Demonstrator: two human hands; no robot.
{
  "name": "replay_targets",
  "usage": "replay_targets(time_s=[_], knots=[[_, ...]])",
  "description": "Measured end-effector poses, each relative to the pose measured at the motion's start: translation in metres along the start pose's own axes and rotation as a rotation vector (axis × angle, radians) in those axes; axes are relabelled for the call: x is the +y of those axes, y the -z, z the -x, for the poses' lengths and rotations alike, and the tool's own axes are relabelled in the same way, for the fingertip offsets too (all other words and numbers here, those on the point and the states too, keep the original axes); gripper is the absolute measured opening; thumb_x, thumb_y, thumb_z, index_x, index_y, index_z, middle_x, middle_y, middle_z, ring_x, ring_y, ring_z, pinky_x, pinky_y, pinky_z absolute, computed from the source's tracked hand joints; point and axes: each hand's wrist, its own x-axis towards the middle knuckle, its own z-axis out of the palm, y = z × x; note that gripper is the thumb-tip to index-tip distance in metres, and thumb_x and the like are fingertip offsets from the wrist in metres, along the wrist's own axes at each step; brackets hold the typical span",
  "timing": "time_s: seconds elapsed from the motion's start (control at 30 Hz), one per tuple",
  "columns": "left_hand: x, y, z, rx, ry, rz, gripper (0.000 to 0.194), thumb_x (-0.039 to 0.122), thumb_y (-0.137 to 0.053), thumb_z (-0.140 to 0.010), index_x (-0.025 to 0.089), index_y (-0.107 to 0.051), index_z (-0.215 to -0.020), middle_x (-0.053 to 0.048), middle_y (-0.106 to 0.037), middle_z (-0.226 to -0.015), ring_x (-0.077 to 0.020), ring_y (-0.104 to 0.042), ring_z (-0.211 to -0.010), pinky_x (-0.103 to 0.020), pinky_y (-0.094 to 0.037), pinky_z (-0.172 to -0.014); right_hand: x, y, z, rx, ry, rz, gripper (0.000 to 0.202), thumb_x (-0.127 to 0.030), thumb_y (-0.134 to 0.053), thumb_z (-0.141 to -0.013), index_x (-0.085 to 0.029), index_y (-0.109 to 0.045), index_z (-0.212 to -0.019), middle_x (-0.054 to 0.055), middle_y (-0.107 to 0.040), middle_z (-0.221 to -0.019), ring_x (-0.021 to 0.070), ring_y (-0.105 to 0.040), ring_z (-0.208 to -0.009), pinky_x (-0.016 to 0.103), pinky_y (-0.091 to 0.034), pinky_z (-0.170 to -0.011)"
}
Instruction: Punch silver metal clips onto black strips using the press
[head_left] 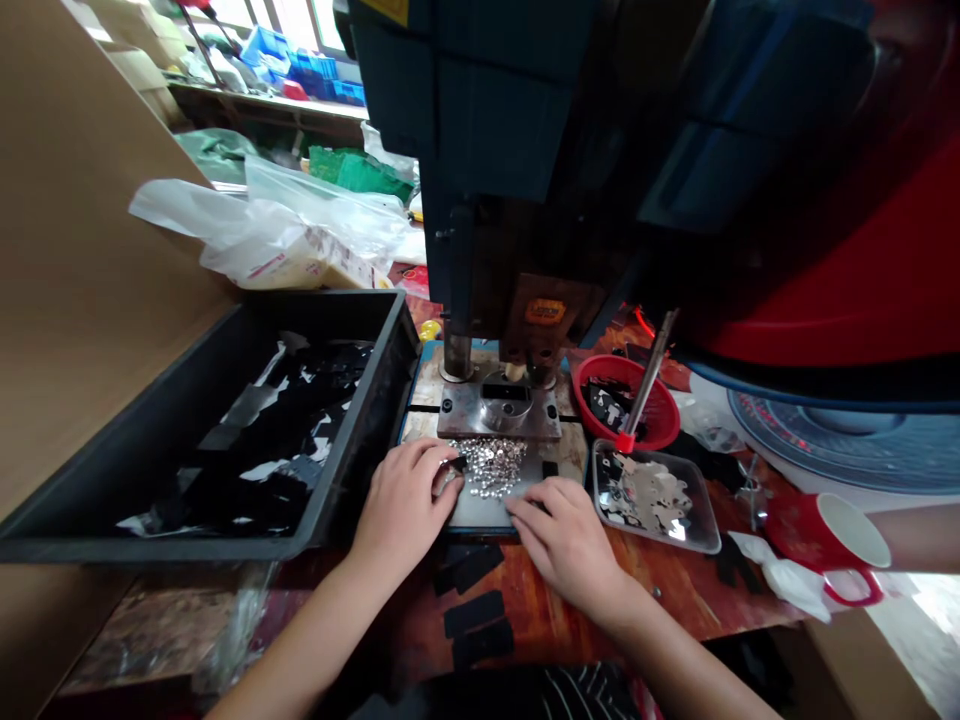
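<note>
My left hand (pixel 409 500) is at the left edge of the metal plate, thumb and index finger closed on a small black piece (pixel 457 463). Beside its fingertips, a heap of small shiny metal studs (pixel 491 468) is spread over the plate (pixel 480 512). My right hand (pixel 566 530) rests at the plate's right front, finger and thumb drawn together near the studs. What they pinch, if anything, is too small to make out. Just behind the studs sits the steel die block (pixel 540 425) of a dark blue press (pixel 495 130).
A black bin (pixel 352 440) with dark scraps stands left. To the right are a red bowl (pixel 667 405), a clear tray (pixel 705 520) of flat metal pieces, a metal rod (pixel 651 375) and a red mug (pixel 802 540). Black strips (pixel 476 612) lie in front; another person's arm (pixel 922 535) shows right.
</note>
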Motion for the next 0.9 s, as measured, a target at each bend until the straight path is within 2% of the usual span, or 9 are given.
replay_targets(time_s=[0.1, 0.2, 0.37, 0.53, 0.73, 0.83, 0.9], knots=[[0.002, 0.001, 0.001, 0.003, 0.001, 0.087, 0.005, 0.025, -0.057, -0.081, 0.022, -0.06, -0.083, -0.003, -0.064, -0.085, -0.0219, -0.057, -0.084, -0.037, -0.044, -0.077, -0.007, -0.007, 0.002, 0.001, 0.01, 0.048, 0.025, -0.024, -0.053, -0.087, -0.022, -0.062, -0.111, 0.007, -0.062, -0.091, 0.0212, -0.052, -0.088, 0.039, -0.044, -0.081], [0.004, 0.001, 0.002, 0.018, 0.015, 0.183, 0.011, 0.029, -0.054, -0.084, 0.021, -0.058, -0.078, -0.001, -0.062, -0.074, -0.018, -0.057, -0.072, -0.032, -0.045, -0.069, -0.008, -0.011, 0.004, 0.016, -0.001, 0.071, 0.024, -0.025, -0.054, -0.087, -0.022, -0.062, -0.11, 0.007, -0.062, -0.091, 0.0213, -0.051, -0.088, 0.041, -0.043, -0.085], [0.013, -0.007, -0.001, 0.056, 0.046, 0.362, 0.01, 0.029, -0.055, -0.084, 0.021, -0.059, -0.08, 0.0, -0.063, -0.077, -0.0152, -0.059, -0.071, -0.028, -0.047, -0.068, -0.01, -0.014, 0.009, 0.044, -0.008, 0.075, 0.02, -0.024, -0.055, -0.086, -0.024, -0.063, -0.104, 0.004, -0.062, -0.089, 0.0208, -0.052, -0.088, 0.047, -0.036, -0.097], [0.022, -0.018, -0.006, 0.082, 0.025, 0.463, 0.008, 0.027, -0.056, -0.084, 0.02, -0.059, -0.081, -0.001, -0.064, -0.078, -0.0146, -0.06, -0.073, -0.027, -0.048, -0.07, -0.009, -0.016, 0.013, 0.065, -0.016, 0.079, 0.014, -0.023, -0.057, -0.085, -0.025, -0.064, -0.097, 0.003, -0.061, -0.089, 0.0201, -0.053, -0.089, 0.047, -0.035, -0.099], [0.022, -0.023, -0.007, 0.122, 0.079, 0.483, 0.01, 0.028, -0.056, -0.083, 0.019, -0.06, -0.079, 0.0, -0.064, -0.076, -0.014, -0.06, -0.07, -0.026, -0.048, -0.068, 0.008, -0.002, 0.029, 0.119, 0.007, 0.082, 0.006, -0.02, -0.058, -0.084, -0.023, -0.061, -0.088, 0.003, -0.061, -0.089, 0.0201, -0.054, -0.093, 0.048, -0.036, -0.099], [0.021, -0.024, -0.006, 0.135, 0.127, 0.514, 0.011, 0.029, -0.057, -0.083, 0.019, -0.062, -0.082, -0.001, -0.065, -0.078, -0.0142, -0.061, -0.07, -0.025, -0.049, -0.067, 0.018, 0.004, 0.023, 0.154, -0.047, 0.06, 0.002, -0.021, -0.056, -0.085, -0.021, -0.059, -0.085, 0.004, -0.061, -0.088, 0.0191, -0.055, -0.09, 0.046, -0.039, -0.097], [0.02, -0.025, -0.006, 0.153, 0.137, 0.534, 0.013, 0.029, -0.058, -0.084, 0.019, -0.063, -0.089, -0.001, -0.066, -0.083, -0.0146, -0.062, -0.073, -0.025, -0.049, -0.068, 0.022, 0.005, 0.011, 0.152, -0.11, 0.099, 0.009, -0.025, -0.054, -0.087, -0.021, -0.06, -0.093, 0.006, -0.062, -0.096, 0.0214, -0.055, -0.097, 0.046, -0.038, -0.098]])
